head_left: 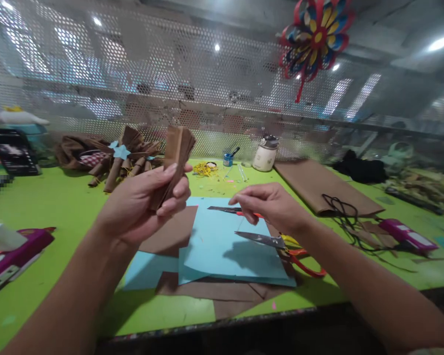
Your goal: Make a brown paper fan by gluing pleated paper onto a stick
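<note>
My left hand (151, 197) is closed around a pleated strip of brown paper (175, 148), held upright above the table with its layers fanning out at the top. My right hand (272, 204) hovers over the light blue paper sheets (214, 246), fingers curled in; whether anything thin is between them is hidden. Below it lie scissors (261, 239) with orange handles, on the blue sheets. A dark pointed blade with a red part (224, 209) lies just under the right fingertips. Brown paper (181, 229) sticks out from beneath the blue sheets.
Brown paper rolls with blue paper flowers (121, 152) lie at the back left. A bottle (265, 154), a blue jar (228, 159) and yellow strands (205, 169) stand farther back. At right are folded brown paper (321, 185), black cord (340, 209) and a purple box (407, 234).
</note>
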A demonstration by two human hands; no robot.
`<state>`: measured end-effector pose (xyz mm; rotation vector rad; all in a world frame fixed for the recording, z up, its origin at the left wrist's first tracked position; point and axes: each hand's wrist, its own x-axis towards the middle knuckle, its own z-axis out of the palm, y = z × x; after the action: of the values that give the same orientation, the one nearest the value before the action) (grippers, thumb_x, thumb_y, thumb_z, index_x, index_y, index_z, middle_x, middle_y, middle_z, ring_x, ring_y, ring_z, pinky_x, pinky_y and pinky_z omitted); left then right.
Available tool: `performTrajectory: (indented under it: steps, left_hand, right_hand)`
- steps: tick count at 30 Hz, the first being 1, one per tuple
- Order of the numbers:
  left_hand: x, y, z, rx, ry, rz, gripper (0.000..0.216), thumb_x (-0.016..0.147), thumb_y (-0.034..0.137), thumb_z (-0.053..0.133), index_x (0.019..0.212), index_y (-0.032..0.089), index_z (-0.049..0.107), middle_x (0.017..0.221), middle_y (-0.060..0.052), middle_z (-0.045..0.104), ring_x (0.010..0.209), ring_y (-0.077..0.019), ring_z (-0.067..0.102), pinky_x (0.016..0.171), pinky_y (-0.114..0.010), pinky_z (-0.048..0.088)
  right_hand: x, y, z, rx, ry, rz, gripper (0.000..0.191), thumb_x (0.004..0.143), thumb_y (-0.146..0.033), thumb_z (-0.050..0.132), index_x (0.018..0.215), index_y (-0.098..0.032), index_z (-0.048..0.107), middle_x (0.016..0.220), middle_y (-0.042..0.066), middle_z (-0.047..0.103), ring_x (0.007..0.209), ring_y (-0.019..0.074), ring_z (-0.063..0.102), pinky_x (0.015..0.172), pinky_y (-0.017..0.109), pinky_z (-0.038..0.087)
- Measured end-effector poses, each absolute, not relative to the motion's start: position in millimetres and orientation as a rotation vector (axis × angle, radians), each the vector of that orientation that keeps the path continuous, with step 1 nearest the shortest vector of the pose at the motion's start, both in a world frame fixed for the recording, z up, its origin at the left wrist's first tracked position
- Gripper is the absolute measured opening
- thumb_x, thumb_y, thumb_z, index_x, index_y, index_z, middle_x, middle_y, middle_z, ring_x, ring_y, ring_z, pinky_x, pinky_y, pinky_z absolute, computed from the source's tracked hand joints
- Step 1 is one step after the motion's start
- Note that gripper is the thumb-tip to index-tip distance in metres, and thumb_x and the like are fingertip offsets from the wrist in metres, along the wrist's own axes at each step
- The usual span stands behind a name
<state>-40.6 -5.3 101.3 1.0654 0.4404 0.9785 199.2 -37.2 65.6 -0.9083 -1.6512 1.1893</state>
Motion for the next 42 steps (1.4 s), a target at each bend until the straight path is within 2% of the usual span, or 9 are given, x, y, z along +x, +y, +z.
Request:
performTrajectory:
  steps: [6, 11, 15, 20, 22, 26, 28, 32, 42]
  left_hand:
    - [-37, -14, 105, 1.107, 0.415, 1.011, 0.032, 0.092, 0.012, 0.03, 0.091, 0.011, 0.062, 0.057, -0.001, 0.048, 0.038, -0.0067, 0.04, 0.035, -0.015, 0.032]
    - [-42, -17, 110, 1.045, 0.347, 1.134, 0.038, 0.094, 0.012, 0.023, 0.09, 0.009, 0.06, 0.057, 0.0, 0.044, 0.039, -0.0054, 0.038, 0.036, -0.015, 0.03]
    - [-46, -16, 112, 0.982, 0.329, 1.175, 0.04, 0.095, 0.012, 0.02, 0.089, 0.01, 0.059, 0.058, 0.0, 0.045, 0.04, -0.0053, 0.039, 0.036, -0.015, 0.032]
    - [-42, -13, 106, 0.864, 0.367, 1.202, 0.032, 0.094, 0.012, 0.028, 0.088, 0.011, 0.059, 0.058, 0.0, 0.049, 0.04, -0.0055, 0.042, 0.036, -0.014, 0.033]
    - [-34, -10, 97, 0.816, 0.459, 1.21, 0.024, 0.091, 0.01, 0.034, 0.089, 0.011, 0.058, 0.058, -0.001, 0.05, 0.04, -0.0062, 0.043, 0.035, -0.014, 0.033]
    - [-11, -5, 70, 0.734, 0.654, 1.135, 0.015, 0.088, 0.009, 0.041, 0.096, 0.009, 0.055, 0.058, -0.001, 0.053, 0.043, -0.0079, 0.047, 0.036, -0.015, 0.034]
    - [-1, -4, 57, 0.728, 0.709, 1.106, 0.013, 0.088, 0.01, 0.043, 0.097, 0.009, 0.053, 0.058, -0.001, 0.055, 0.044, -0.0087, 0.049, 0.037, -0.016, 0.035]
    - [7, -4, 44, 0.722, 0.783, 1.054, 0.01, 0.088, 0.012, 0.045, 0.095, 0.01, 0.052, 0.058, -0.001, 0.056, 0.045, -0.0098, 0.052, 0.039, -0.017, 0.037]
    - [-3, 11, 40, 0.73, 0.812, 1.155, 0.011, 0.088, 0.012, 0.046, 0.095, 0.01, 0.053, 0.059, -0.002, 0.058, 0.045, -0.0098, 0.053, 0.039, -0.018, 0.038]
  right_hand:
    - [170, -30, 85, -0.726, -1.581, 1.272, 0.018, 0.084, -0.032, 0.062, 0.084, -0.015, 0.069, 0.052, -0.004, 0.054, 0.048, 0.0062, 0.048, 0.046, 0.02, 0.037]
    - [151, -34, 121, -0.666, -1.569, 1.032, 0.016, 0.088, -0.032, 0.057, 0.088, -0.02, 0.068, 0.064, -0.005, 0.056, 0.06, 0.0061, 0.056, 0.058, 0.019, 0.046]
    - [154, -32, 135, -0.699, -1.741, 0.953, 0.027, 0.091, -0.04, 0.049, 0.098, -0.023, 0.068, 0.07, -0.004, 0.06, 0.065, 0.0073, 0.06, 0.059, 0.019, 0.047]
    - [188, -5, 93, -1.042, -2.418, 0.78, 0.02, 0.078, -0.035, 0.068, 0.088, -0.019, 0.073, 0.078, 0.003, 0.071, 0.066, 0.0128, 0.062, 0.06, 0.024, 0.049]
    - [210, 13, 74, -1.329, -2.372, 0.635, 0.019, 0.073, -0.031, 0.072, 0.088, -0.019, 0.074, 0.087, 0.005, 0.072, 0.074, 0.0152, 0.064, 0.065, 0.025, 0.05]
    - [247, 59, 51, -1.737, -2.046, 0.392, 0.036, 0.095, -0.029, 0.039, 0.096, -0.009, 0.069, 0.083, 0.011, 0.07, 0.067, 0.0163, 0.064, 0.058, 0.027, 0.051]
    - [254, 82, 43, -1.858, -2.009, 0.33, 0.034, 0.096, -0.029, 0.04, 0.101, -0.007, 0.065, 0.093, 0.013, 0.067, 0.078, 0.0186, 0.065, 0.068, 0.032, 0.053]
    - [244, 119, 25, -2.021, -2.083, 0.37, 0.032, 0.09, -0.033, 0.057, 0.117, -0.015, 0.057, 0.119, 0.008, 0.058, 0.1, 0.0224, 0.06, 0.083, 0.041, 0.052]
    - [221, 150, 9, -2.146, -2.104, 0.609, 0.034, 0.09, -0.031, 0.057, 0.119, -0.014, 0.055, 0.119, 0.01, 0.057, 0.1, 0.0221, 0.06, 0.084, 0.041, 0.052]
